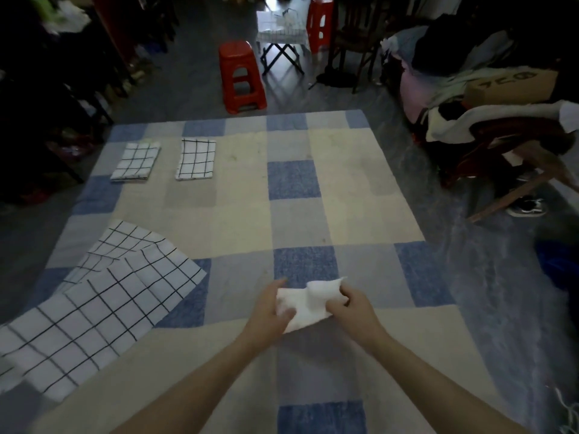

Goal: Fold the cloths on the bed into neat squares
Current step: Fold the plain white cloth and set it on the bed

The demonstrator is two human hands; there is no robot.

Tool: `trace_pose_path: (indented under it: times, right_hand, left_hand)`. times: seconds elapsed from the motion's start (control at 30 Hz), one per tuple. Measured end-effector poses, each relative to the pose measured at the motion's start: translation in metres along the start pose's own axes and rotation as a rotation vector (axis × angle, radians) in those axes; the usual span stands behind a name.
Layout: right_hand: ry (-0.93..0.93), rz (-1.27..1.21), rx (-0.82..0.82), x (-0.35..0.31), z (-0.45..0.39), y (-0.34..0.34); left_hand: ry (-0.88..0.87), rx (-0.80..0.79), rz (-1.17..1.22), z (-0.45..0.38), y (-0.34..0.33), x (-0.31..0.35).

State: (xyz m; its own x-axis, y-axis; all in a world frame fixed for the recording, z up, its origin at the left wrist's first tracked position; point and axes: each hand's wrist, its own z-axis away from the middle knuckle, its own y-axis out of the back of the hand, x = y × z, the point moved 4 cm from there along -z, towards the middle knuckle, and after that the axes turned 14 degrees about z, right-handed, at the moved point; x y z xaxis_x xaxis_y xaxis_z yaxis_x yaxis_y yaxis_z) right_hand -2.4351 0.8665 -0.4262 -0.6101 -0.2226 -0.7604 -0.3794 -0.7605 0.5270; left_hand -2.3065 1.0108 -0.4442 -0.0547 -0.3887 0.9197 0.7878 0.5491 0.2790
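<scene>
Both hands are gripping the small white cloth (308, 300) over the checked bedspread (360, 189): left hand (272, 308) pinching its left end, right hand (352, 303) its right, long axis running across between them.

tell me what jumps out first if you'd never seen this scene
Both hands, left hand and right hand, grip a small white cloth over the near middle of the checked bedspread. A big unfolded grid cloth sprawls at near left; two folded grid cloths lie far left.
</scene>
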Motion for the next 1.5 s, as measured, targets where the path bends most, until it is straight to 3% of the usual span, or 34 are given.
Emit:
trace_pose_path:
  times: [0.13, 0.23, 0.4, 0.5, 0.63, 0.77, 0.87, 1.0, 1.17, 1.5]
  right_hand:
    - [0.163, -0.140, -0.290, -0.049, -0.010, 0.026]
    - [0.251, -0.070, -0.337, -0.072, -0.022, 0.052]
    - [0.430, 0.284, -0.062, -0.092, -0.043, 0.095]
    - [0.535, 0.295, 0.075, -0.095, -0.033, 0.109]
    - [0.608, 0.417, 0.058, -0.045, -0.011, 0.082]
    - [0.586, 0.604, -0.112, 0.030, 0.013, 0.038]
    - [0.660, 0.706, -0.218, 0.062, 0.032, 0.023]
    - [0.792, 0.666, -0.182, 0.088, 0.044, 0.020]
    - [0.726, 0.575, -0.161, 0.091, 0.038, 0.024]
    - [0.282, 0.454, -0.011, 0.060, -0.010, 0.021]
  left_hand:
    - [0.156, -0.152, 0.247, -0.039, 0.000, 0.064]
    - [0.163, -0.284, 0.262, -0.050, 0.005, 0.092]
    - [-0.105, -0.048, 0.300, -0.056, 0.025, 0.131]
    - [-0.299, 0.070, 0.226, -0.041, 0.027, 0.144]
    - [-0.354, 0.048, -0.059, -0.001, 0.001, 0.107]
    - [-0.241, -0.141, -0.541, 0.034, -0.036, 0.038]
    - [-0.171, -0.253, -0.587, 0.056, -0.055, 0.003]
    - [-0.095, -0.267, -0.595, 0.071, -0.066, -0.018]
    - [-0.099, -0.097, -0.489, 0.068, -0.064, -0.018]
    - [0.085, 0.249, -0.232, 0.021, -0.048, -0.004]
